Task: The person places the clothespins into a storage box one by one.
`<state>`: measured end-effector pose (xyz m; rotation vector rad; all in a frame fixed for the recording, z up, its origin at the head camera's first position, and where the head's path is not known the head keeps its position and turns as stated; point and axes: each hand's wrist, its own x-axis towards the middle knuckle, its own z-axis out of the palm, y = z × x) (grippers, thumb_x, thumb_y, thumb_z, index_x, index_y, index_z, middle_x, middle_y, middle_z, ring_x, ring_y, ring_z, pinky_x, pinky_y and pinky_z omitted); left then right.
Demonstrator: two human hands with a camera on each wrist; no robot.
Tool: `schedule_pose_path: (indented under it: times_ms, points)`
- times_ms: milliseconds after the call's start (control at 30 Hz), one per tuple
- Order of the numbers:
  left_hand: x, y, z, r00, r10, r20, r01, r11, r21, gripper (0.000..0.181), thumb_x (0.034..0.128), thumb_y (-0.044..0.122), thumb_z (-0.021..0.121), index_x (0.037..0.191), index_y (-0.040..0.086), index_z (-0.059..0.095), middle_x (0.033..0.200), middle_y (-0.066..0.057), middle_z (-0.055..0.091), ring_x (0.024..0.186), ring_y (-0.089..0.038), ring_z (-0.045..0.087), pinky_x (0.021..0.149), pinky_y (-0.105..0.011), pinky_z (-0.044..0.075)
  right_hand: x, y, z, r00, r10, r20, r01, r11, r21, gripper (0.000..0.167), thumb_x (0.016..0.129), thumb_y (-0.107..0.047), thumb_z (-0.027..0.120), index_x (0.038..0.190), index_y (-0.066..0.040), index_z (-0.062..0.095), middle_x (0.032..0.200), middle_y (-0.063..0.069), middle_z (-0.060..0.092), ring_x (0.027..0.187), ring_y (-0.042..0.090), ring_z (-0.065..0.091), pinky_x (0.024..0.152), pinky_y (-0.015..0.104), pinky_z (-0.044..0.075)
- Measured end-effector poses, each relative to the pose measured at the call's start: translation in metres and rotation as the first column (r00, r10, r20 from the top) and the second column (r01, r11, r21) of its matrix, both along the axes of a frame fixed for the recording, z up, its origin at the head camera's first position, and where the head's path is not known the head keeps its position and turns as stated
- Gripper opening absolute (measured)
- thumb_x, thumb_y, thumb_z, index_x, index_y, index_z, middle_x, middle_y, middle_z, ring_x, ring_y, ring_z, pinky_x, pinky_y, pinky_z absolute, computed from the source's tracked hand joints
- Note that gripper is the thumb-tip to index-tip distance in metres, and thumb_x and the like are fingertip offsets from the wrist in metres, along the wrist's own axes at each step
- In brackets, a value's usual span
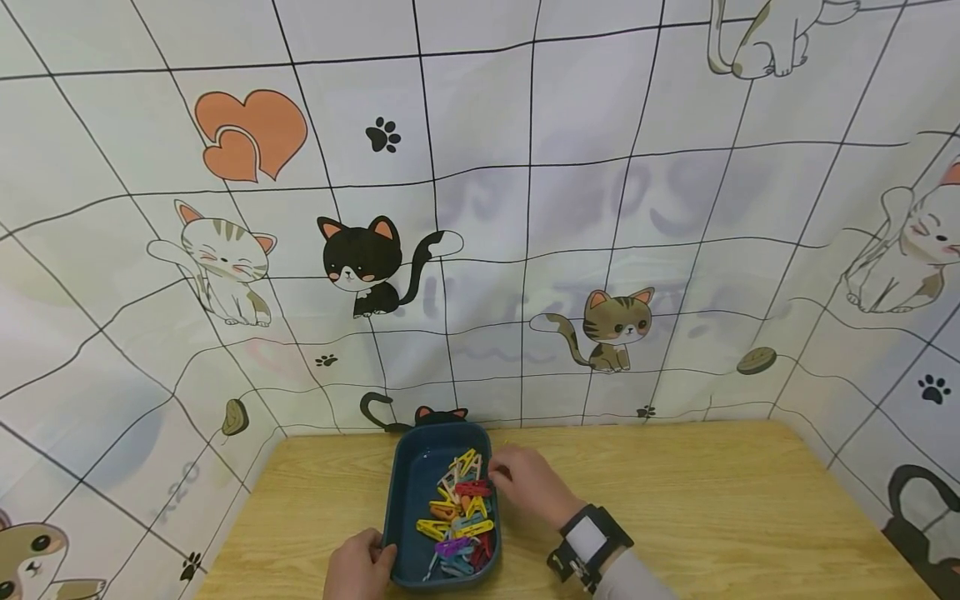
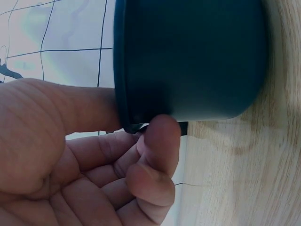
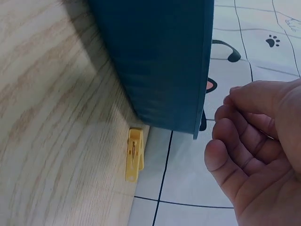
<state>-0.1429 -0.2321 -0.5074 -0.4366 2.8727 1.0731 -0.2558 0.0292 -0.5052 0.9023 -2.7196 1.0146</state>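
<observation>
A dark blue plastic bin (image 1: 405, 508) with rounded corners stands on the table, holding a pile of coloured clothespins (image 1: 457, 508) in yellow, red, orange, purple and blue. At its near left corner my left hand (image 1: 356, 567) grips the rim, thumb over the edge and fingers outside, as the left wrist view shows. My right hand (image 1: 536, 483) hovers by the bin's far right edge, fingers loosely bent, with nothing visible in them. In the right wrist view a yellow clothespin (image 3: 134, 154) lies on the table beside the bin, apart from the hand.
The light wood table (image 1: 675, 508) reaches out to both sides of the bin. Behind and around it hangs a white sheet (image 1: 487, 208) with black grid lines and cartoon cats. A strapped device (image 1: 588, 537) sits on my right wrist.
</observation>
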Motion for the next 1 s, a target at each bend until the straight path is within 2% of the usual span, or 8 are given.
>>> schedule_pose_path:
  times_ms: [267,433,600,1000]
  points:
    - [0.001,0.0,0.001,1.0,0.003,0.007,-0.004,1.0,0.01,0.01,0.0925,0.007,0.071,0.084,0.001,0.068,0.066,0.0,0.058,0.059,-0.014,0.053,0.056,-0.031,0.044,-0.008,0.006,-0.004,0.99,-0.104,-0.092,0.101,0.994,-0.036,0.007,0.094,-0.006,0.071,0.089,-0.009,0.075,0.082,-0.004,0.063,0.072,0.006,0.053,0.064,0.023,0.047]
    - [0.0,0.0,0.002,1.0,0.006,0.028,-0.006,1.0,0.014,0.011,0.0936,0.007,0.07,0.085,0.001,0.067,0.067,-0.001,0.057,0.06,-0.015,0.052,0.057,-0.032,0.044,-0.012,0.009,-0.004,0.98,-0.166,-0.109,0.161,0.985,-0.057,0.008,0.094,-0.004,0.07,0.087,-0.009,0.073,0.084,-0.002,0.065,0.075,0.008,0.056,0.065,0.025,0.049]
    - [-0.001,0.0,0.001,1.0,0.002,0.03,-0.003,1.0,0.011,0.011,0.0939,0.008,0.07,0.085,0.001,0.067,0.067,-0.001,0.057,0.061,-0.015,0.051,0.058,-0.031,0.043,-0.016,0.012,-0.005,0.976,-0.197,-0.095,0.189,0.978,-0.087,0.01,0.093,-0.003,0.07,0.086,-0.011,0.072,0.084,-0.003,0.065,0.074,0.008,0.056,0.065,0.025,0.049]
    - [0.001,-0.001,0.0,1.0,-0.017,-0.015,0.018,1.0,0.005,0.012,0.0926,0.008,0.071,0.083,0.001,0.067,0.067,0.0,0.058,0.06,-0.014,0.051,0.057,-0.031,0.043,-0.032,0.021,-0.014,0.973,-0.225,-0.053,0.222,0.973,-0.058,0.004,0.092,-0.002,0.071,0.095,-0.002,0.074,0.086,0.002,0.064,0.077,0.012,0.057,0.066,0.027,0.051]
